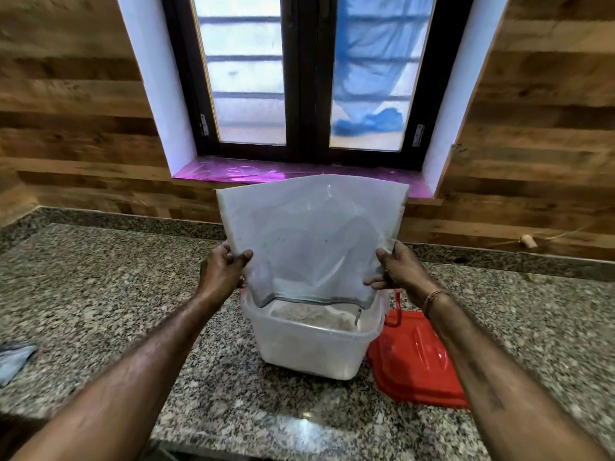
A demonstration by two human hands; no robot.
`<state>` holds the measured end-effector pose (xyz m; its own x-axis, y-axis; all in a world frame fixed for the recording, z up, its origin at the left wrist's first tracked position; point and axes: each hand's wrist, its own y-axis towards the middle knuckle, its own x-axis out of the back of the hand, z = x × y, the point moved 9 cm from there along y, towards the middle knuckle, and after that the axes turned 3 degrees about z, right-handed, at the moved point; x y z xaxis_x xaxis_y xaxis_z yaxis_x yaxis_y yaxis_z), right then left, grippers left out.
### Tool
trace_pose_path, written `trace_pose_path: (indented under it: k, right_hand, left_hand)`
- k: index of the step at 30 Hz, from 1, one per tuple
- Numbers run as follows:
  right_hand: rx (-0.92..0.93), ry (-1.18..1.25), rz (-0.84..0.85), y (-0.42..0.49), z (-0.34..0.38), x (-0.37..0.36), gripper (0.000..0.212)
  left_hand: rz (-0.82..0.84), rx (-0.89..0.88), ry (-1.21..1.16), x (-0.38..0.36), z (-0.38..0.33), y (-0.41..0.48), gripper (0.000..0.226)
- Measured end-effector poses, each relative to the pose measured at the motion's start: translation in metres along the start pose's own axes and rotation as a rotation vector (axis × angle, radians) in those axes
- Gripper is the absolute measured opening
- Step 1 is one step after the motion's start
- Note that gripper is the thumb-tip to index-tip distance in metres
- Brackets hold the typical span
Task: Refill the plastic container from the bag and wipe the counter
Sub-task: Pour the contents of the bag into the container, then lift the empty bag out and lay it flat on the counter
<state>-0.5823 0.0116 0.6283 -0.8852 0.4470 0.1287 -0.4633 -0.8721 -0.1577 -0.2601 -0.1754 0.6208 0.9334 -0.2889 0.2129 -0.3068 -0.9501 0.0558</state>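
Observation:
A translucent plastic bag (309,241) hangs upside down over the clear plastic container (312,347), its open mouth just above the rim. My left hand (221,269) grips the bag's left edge and my right hand (399,269) grips its right edge. The bag looks nearly flat and empty. Pale flour-like powder lies inside the container, which stands on the granite counter (109,294).
The container's red lid (416,361) lies flat on the counter just right of it. A grey-blue cloth (15,359) sits at the counter's left edge. A window with a pink-lined sill (253,173) is behind, with wood-panelled wall on both sides.

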Motion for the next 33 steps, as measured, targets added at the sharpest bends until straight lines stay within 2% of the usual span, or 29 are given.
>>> trace_pose_path:
  k: [3, 5, 8, 12, 15, 19, 21, 23, 26, 33]
  right_hand:
    - [0.059, -0.004, -0.070, 0.001, 0.011, 0.003, 0.016]
    - [0.077, 0.003, -0.041, 0.003, 0.014, 0.002, 0.013]
    - [0.027, -0.191, 0.027, 0.001, 0.005, -0.002, 0.010]
    - [0.067, -0.288, -0.134, 0.009, -0.002, 0.019, 0.014]
    - [0.048, -0.348, -0.159, 0.013, -0.007, 0.019, 0.013]
    - [0.045, -0.307, -0.319, 0.021, 0.012, 0.030, 0.017]
    - [0.040, -0.254, -0.338, 0.025, 0.027, 0.030, 0.020]
    - [0.016, -0.209, -0.333, 0.030, 0.041, 0.023, 0.022]
    - [-0.031, -0.277, -0.324, 0.041, 0.061, 0.010, 0.023]
    - [-0.152, -0.179, -0.225, 0.080, 0.068, -0.132, 0.020]
  left_hand:
    - [-0.024, -0.001, -0.016, 0.002, -0.006, 0.006, 0.020]
    - [-0.015, -0.006, -0.060, 0.001, -0.009, 0.012, 0.017]
    - [0.048, 0.054, -0.094, -0.007, -0.003, 0.017, 0.016]
    - [0.046, 0.046, -0.070, -0.007, -0.001, 0.024, 0.006]
    - [0.056, 0.041, -0.057, -0.011, -0.003, 0.034, 0.015]
    - [0.121, 0.067, -0.172, -0.015, -0.012, 0.058, 0.013]
    - [0.123, 0.081, -0.206, -0.010, -0.020, 0.072, 0.013]
    - [0.141, 0.094, -0.199, 0.004, -0.026, 0.090, 0.011]
    - [0.184, 0.121, -0.161, 0.032, -0.023, 0.119, 0.011]
    - [0.183, 0.257, -0.014, 0.167, 0.044, 0.176, 0.012]
